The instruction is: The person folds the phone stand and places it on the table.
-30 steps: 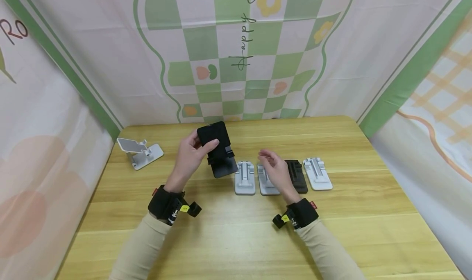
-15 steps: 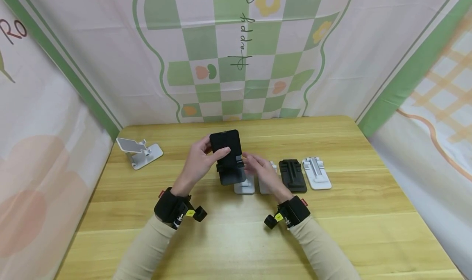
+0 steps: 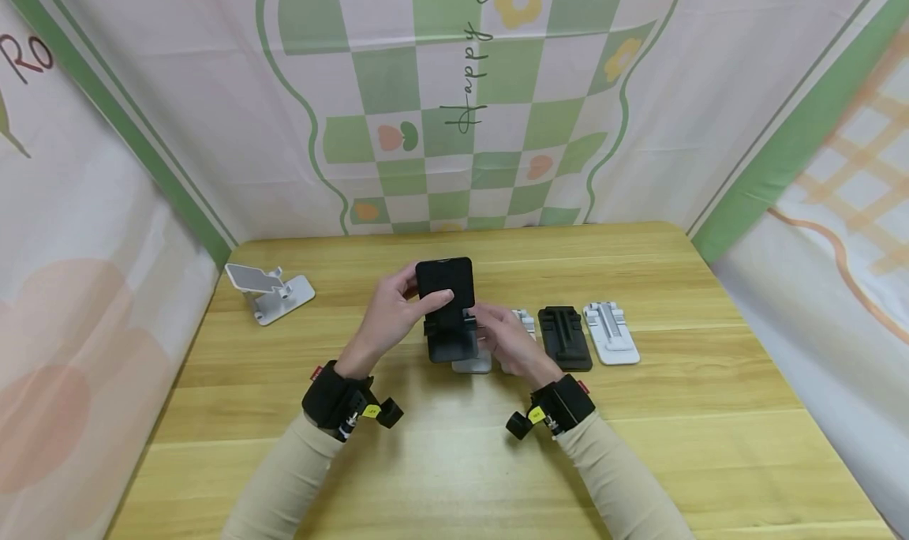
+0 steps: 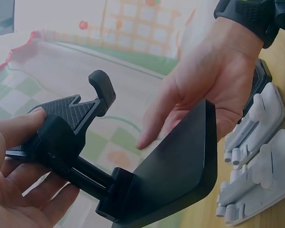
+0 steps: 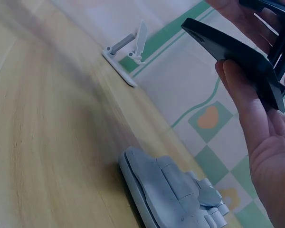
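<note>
In the head view, a black phone stand (image 3: 450, 346) is held above the table, partly unfolded. My left hand (image 3: 389, 319) grips its upper plate, thumb over the front. The left wrist view shows the stand's flat base (image 4: 180, 161), joined by a twin-bar arm to the textured cradle (image 4: 69, 111) in my left fingers. On the base's far side is my right hand (image 3: 513, 341). Its fingers (image 5: 244, 95) hold the base from beneath in the right wrist view, where the thumb is mostly cut off by the frame edge.
Below and right of the held stand lie two folded white stands, the nearer one (image 3: 472, 364) partly covered. Beyond them are a folded black stand (image 3: 566, 339) and another white stand (image 3: 612, 335). An unfolded white stand (image 3: 286, 299) stands at the table's left.
My left hand has carried the black phone stand right and slightly nearer, turning it more upright. My right hand has come left from above the folded stands and taken hold of its base.
</note>
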Demonstrator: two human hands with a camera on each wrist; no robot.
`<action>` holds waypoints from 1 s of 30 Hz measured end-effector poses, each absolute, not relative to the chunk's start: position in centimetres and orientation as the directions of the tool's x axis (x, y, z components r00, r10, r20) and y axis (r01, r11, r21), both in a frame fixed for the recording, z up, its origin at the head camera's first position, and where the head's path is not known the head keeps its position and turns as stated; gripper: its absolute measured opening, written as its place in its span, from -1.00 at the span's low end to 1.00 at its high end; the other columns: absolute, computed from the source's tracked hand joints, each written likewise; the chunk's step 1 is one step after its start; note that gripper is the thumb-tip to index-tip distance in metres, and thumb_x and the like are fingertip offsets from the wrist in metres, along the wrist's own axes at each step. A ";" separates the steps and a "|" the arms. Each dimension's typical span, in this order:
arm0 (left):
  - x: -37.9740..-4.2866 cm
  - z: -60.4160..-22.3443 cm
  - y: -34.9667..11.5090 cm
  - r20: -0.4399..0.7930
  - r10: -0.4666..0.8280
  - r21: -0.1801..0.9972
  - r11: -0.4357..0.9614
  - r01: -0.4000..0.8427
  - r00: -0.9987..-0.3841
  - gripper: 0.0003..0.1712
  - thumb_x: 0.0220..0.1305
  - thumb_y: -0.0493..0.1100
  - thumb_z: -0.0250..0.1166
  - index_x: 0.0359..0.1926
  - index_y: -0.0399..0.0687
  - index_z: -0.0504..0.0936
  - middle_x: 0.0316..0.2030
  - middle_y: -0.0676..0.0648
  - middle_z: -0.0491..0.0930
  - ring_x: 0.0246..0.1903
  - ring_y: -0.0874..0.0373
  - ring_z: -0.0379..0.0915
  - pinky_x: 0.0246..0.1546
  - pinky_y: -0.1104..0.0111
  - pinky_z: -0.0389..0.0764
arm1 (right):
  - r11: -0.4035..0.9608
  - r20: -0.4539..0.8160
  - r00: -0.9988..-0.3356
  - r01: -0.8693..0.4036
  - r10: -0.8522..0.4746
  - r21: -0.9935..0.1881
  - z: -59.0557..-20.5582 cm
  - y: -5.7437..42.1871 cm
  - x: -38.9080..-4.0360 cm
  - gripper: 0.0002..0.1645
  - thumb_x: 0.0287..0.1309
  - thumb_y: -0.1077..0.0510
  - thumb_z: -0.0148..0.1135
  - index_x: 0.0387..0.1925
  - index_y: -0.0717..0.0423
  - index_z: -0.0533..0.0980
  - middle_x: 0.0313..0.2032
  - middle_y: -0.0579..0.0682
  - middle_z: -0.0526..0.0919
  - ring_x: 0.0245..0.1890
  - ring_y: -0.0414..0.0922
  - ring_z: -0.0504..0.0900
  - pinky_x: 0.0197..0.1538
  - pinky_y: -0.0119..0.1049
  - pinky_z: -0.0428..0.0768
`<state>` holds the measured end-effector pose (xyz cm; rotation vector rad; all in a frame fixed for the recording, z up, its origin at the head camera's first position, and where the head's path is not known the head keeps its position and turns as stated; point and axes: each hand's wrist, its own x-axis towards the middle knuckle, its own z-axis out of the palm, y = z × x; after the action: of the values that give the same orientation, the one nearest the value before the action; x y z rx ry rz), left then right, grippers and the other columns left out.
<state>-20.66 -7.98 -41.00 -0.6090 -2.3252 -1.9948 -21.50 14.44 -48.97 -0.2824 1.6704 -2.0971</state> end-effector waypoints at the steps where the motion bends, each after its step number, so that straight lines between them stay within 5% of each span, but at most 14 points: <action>1: -20.7 -41.0 -8.0 0.260 0.281 0.948 0.109 0.300 -0.924 -0.61 0.33 -0.22 0.43 0.15 -0.16 0.65 -0.05 -0.15 0.75 0.00 0.04 0.64 0.16 0.05 0.59 | -0.177 -0.112 -0.881 0.215 -0.460 -0.960 -49.0 14.4 -21.5 -0.37 0.61 0.08 -0.08 0.42 0.50 0.26 -0.09 -0.18 0.73 -0.21 -0.25 0.72 -0.14 -0.40 0.70; 15: -20.7 -41.1 -8.0 0.247 0.337 0.935 0.163 0.314 -0.909 -0.55 0.34 -0.16 0.43 0.21 -0.09 0.59 0.04 -0.11 0.67 0.10 0.01 0.59 0.17 0.07 0.58 | -0.202 -0.020 -0.883 0.130 -0.469 -0.971 -49.6 14.3 -21.4 -0.42 0.63 0.16 -0.10 0.41 0.54 0.25 -0.09 -0.19 0.75 -0.21 -0.27 0.71 -0.22 -0.41 0.71; 23: -21.1 -41.9 -8.4 0.204 0.421 0.943 0.159 0.293 -0.884 -0.37 0.29 -0.12 0.47 0.34 0.01 0.47 0.22 -0.02 0.56 0.30 0.01 0.41 0.37 -0.06 0.37 | -0.225 -0.018 -0.889 0.136 -0.459 -0.965 -49.7 14.0 -21.4 -0.45 0.62 0.18 -0.12 0.38 0.56 0.27 -0.08 -0.16 0.75 -0.18 -0.24 0.74 -0.22 -0.40 0.73; 30: -21.3 -42.5 -8.7 0.208 0.468 0.941 0.142 0.306 -0.859 -0.31 0.27 -0.23 0.47 0.38 -0.08 0.44 0.24 -0.11 0.54 0.32 -0.05 0.39 0.36 -0.08 0.37 | -0.233 -0.004 -0.888 0.125 -0.460 -0.964 -49.6 13.9 -21.2 -0.44 0.62 0.17 -0.11 0.37 0.58 0.27 -0.06 -0.16 0.75 -0.15 -0.24 0.74 -0.20 -0.40 0.74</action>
<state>-21.34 -8.71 -42.48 -0.8438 -2.4723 -1.9780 -21.25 13.94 -49.59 -0.3998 1.6574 -2.1708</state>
